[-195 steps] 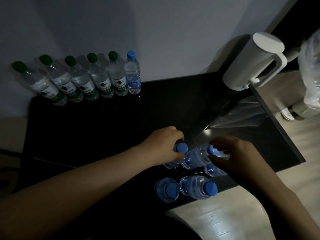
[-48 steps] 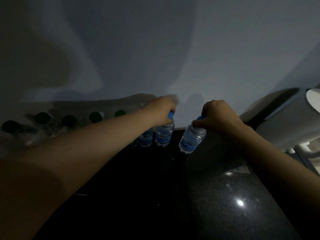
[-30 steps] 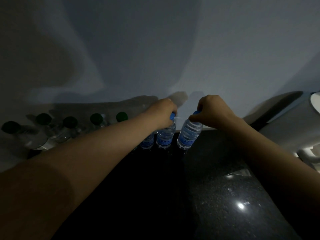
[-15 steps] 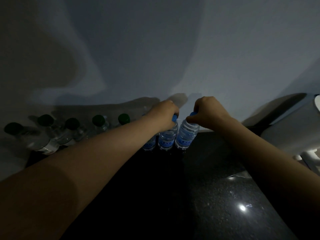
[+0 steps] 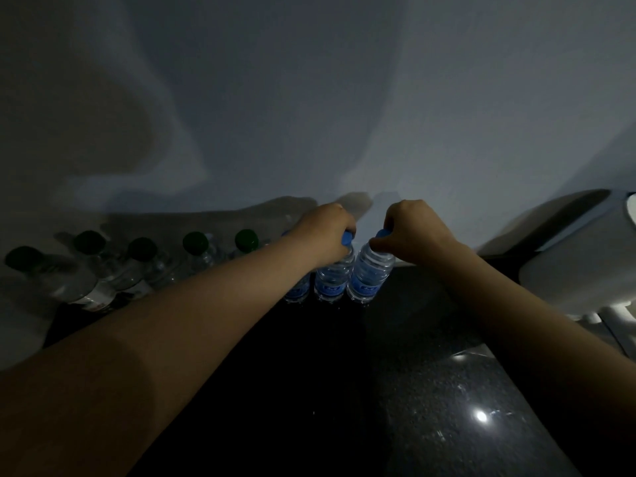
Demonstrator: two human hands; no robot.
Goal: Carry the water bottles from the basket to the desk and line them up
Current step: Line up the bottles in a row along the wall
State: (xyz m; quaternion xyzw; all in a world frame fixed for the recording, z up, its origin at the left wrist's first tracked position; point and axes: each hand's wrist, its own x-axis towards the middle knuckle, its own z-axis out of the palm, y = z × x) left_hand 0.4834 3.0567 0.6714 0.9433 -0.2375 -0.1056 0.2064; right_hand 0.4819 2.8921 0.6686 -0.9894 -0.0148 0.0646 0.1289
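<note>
Two blue-capped water bottles stand side by side at the back of the black desk (image 5: 430, 390), against the wall. My left hand (image 5: 325, 232) grips the cap of the left bottle (image 5: 332, 278). My right hand (image 5: 411, 228) grips the cap of the right bottle (image 5: 370, 275). A third blue-labelled bottle (image 5: 297, 290) stands just left of them, mostly hidden by my left forearm. Several green-capped bottles (image 5: 196, 251) continue the row to the left. The basket is out of view.
A white cylindrical appliance (image 5: 581, 266) sits at the desk's back right corner. The grey wall (image 5: 309, 115) rises directly behind the bottle row. A light glare spot (image 5: 481, 415) shows on the glossy desk surface at the front right.
Both hands carried blue-capped bottles from the desk's front edge to the back row. In the last second the right bottle moved left and now stands upright beside the left one.
</note>
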